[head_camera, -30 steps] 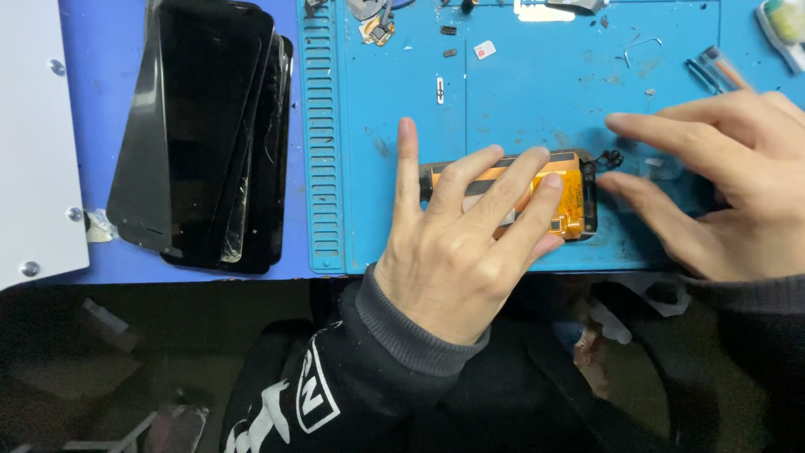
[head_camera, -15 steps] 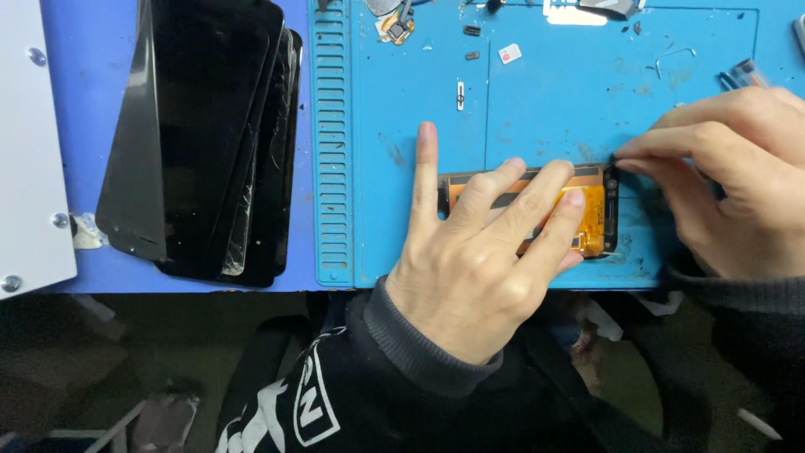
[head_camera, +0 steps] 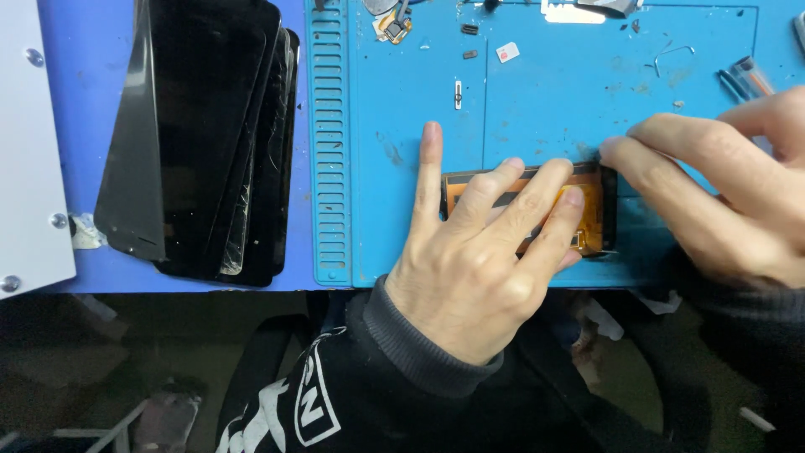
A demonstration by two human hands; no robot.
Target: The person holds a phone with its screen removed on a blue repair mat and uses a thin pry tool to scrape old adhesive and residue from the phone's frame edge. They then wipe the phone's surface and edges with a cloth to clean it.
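Note:
My left hand (head_camera: pixel 474 252) lies flat on a phone display panel (head_camera: pixel 591 214) with an orange back and black frame, pressing it onto the blue work mat (head_camera: pixel 545 109). Its fingers spread across the panel, the index finger stretched along the panel's left end. My right hand (head_camera: pixel 725 197) comes in from the right, its fingertips pinched at the panel's upper right corner. Whether anything small sits between those fingertips is not visible.
A stack of several black phone screens (head_camera: pixel 201 134) lies left of the mat, one cracked. Small parts, a white chip (head_camera: pixel 506 52), a thin metal bit (head_camera: pixel 458 94) and tweezers (head_camera: pixel 742 80) lie along the mat's far side. A white panel (head_camera: pixel 29 151) is at far left.
My right hand has moved left from beside the panel's right end and closed its fingertips on the upper right corner. My left hand stays pressed on the panel.

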